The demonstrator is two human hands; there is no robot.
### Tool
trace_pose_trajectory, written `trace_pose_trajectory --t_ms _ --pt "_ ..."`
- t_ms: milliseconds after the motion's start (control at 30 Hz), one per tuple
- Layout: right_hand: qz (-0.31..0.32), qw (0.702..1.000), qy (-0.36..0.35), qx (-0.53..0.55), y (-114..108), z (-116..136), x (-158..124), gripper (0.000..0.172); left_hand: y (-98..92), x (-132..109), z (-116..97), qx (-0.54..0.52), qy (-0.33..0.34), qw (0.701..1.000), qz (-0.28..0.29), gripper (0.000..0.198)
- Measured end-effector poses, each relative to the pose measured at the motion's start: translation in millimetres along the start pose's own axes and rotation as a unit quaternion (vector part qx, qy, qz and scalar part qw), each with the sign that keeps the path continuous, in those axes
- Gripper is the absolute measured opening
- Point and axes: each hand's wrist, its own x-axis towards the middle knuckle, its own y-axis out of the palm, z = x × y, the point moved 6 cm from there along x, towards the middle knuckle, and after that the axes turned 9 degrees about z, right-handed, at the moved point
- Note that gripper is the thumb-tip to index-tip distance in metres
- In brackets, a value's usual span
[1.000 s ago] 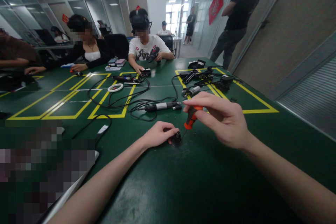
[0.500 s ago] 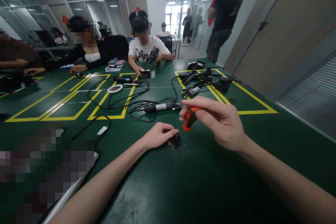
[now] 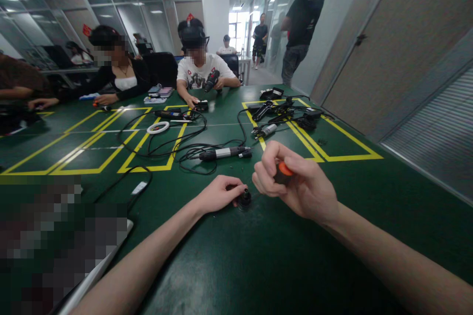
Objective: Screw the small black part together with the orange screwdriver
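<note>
My left hand [image 3: 219,193] pinches a small black round part [image 3: 244,200] that stands on the green table [image 3: 258,256]. My right hand [image 3: 295,184] is closed round a screwdriver with an orange and black handle [image 3: 284,171], just right of and above the part. Only the handle's end shows; the fingers hide the shaft and tip. The two hands are close together near the table's middle.
A black and silver electric tool [image 3: 221,153] with tangled black cables [image 3: 173,140] lies just beyond my hands. More black tools [image 3: 281,110] sit in a yellow-taped box at the right. A white tape ring [image 3: 157,127] lies to the left. People sit across the table; one stands at the back right.
My right hand has turned and closed into a fist round the screwdriver handle, dropping lower toward the part. My left hand stays on the part. The standing person has walked further away.
</note>
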Motion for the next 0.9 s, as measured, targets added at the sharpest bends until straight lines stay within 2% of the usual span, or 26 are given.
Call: trace_pose_trajectory --t_ms 133,267,500,633,733,800,900 --pt "0.008 0.999 0.013 0.031 1 -4 -3 0.024 0.0 0 1 0.001 0.003 1.000 -0.005 0.039" --pt "-0.006 1.000 0.007 0.015 -5 -4 0 0.024 -0.1 1 3 -0.006 0.003 1.000 -0.007 0.037" --pt "-0.001 0.999 0.024 0.044 1 -10 2 0.046 0.5 1 2 -0.007 0.006 1.000 -0.006 0.038" --pt "0.003 0.998 -0.004 0.069 4 -9 -1 0.031 0.1 1 2 0.003 0.005 1.000 -0.009 0.047" --pt "-0.009 0.999 0.001 0.053 0 -9 -1 0.025 -1.2 3 4 -0.006 0.009 1.000 -0.009 0.051" --pt "-0.010 0.999 0.004 0.031 -2 -9 1 0.027 -1.8 3 6 -0.012 0.013 1.000 -0.006 0.050" --pt "-0.009 1.000 0.010 0.015 -3 -9 4 0.040 -2.4 3 7 -0.014 0.007 1.000 -0.003 0.048"
